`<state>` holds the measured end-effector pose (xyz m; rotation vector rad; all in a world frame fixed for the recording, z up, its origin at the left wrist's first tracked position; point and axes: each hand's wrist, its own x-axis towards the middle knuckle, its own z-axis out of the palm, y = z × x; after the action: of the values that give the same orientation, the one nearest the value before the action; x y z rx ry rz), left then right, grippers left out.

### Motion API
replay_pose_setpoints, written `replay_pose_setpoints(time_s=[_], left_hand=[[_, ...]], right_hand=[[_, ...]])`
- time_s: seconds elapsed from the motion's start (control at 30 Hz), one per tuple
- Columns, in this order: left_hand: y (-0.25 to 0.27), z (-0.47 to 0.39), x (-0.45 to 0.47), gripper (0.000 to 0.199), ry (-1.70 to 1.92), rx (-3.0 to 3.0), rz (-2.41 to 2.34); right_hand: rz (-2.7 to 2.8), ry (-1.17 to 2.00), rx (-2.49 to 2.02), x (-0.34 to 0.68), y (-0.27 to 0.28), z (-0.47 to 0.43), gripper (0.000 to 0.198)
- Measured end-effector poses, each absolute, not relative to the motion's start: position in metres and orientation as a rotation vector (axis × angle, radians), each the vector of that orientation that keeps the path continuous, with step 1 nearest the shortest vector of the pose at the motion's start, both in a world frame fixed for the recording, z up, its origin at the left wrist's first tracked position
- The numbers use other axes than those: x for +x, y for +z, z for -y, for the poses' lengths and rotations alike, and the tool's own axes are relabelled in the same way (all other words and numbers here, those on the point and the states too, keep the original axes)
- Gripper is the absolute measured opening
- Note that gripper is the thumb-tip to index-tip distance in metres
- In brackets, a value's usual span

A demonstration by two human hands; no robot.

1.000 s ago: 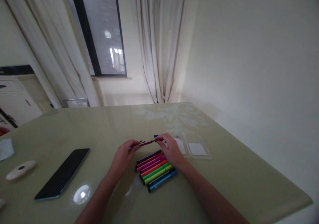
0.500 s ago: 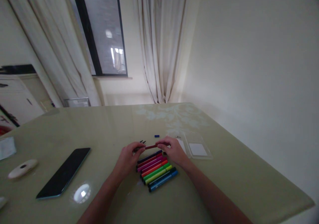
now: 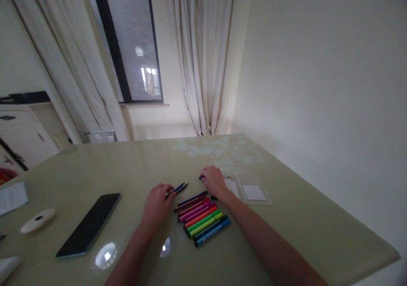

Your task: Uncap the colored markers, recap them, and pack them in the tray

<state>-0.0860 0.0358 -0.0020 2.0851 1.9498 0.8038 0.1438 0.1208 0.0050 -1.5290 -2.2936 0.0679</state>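
Away from me, my left hand has its fingers closed at the near end of two slim dark pens, whose points face up and to the right. Whether it grips one or both is hard to see. My right hand reaches past the pens, its fingertips pinched on a small blue cap. Between my forearms lies a slanted row of felt-tip markers: a purple one at the far side, then dark red, pink, an orange-red one, green, yellow-green and a blue one nearest me.
An open clear plastic case with white card lies beyond my right wrist. At left are a black tablet-like slab, a white oval object and a paper. The glossy table meets the wall at right.
The dark red marker that both hands held has been laid at the row's far side. My left hand moved onto the dark pens; my right hand moved away from me to the blue cap.
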Motion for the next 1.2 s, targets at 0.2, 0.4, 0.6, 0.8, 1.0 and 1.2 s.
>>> replay_pose_setpoints(time_s=[0.2, 0.4, 0.6, 0.8, 1.0, 1.2], left_hand=[[-0.008, -0.038, -0.099, 0.019, 0.699, 2.060, -2.066], [-0.002, -0.040, -0.091, 0.018, 0.946, 1.957, -1.951], [0.011, -0.034, -0.068, 0.025, 1.172, 1.885, -1.551], [0.014, -0.030, -0.062, 0.025, 1.152, 1.883, -1.523], [0.012, -0.032, -0.065, 0.026, 1.144, 1.880, -1.524], [0.015, -0.029, -0.061, 0.026, 1.147, 1.874, -1.498]], right_hand=[[2.085, 0.342, -1.334, 0.158, 0.006, -0.088, 0.010], [1.792, 0.665, -1.178, 0.172, 0.002, -0.060, 0.014], [1.748, 0.692, -1.122, 0.168, 0.009, -0.059, 0.013], [1.773, 0.694, -1.084, 0.168, 0.011, -0.058, 0.012], [1.773, 0.698, -1.072, 0.167, 0.012, -0.056, 0.013], [1.785, 0.714, -1.053, 0.168, 0.014, -0.055, 0.013]])
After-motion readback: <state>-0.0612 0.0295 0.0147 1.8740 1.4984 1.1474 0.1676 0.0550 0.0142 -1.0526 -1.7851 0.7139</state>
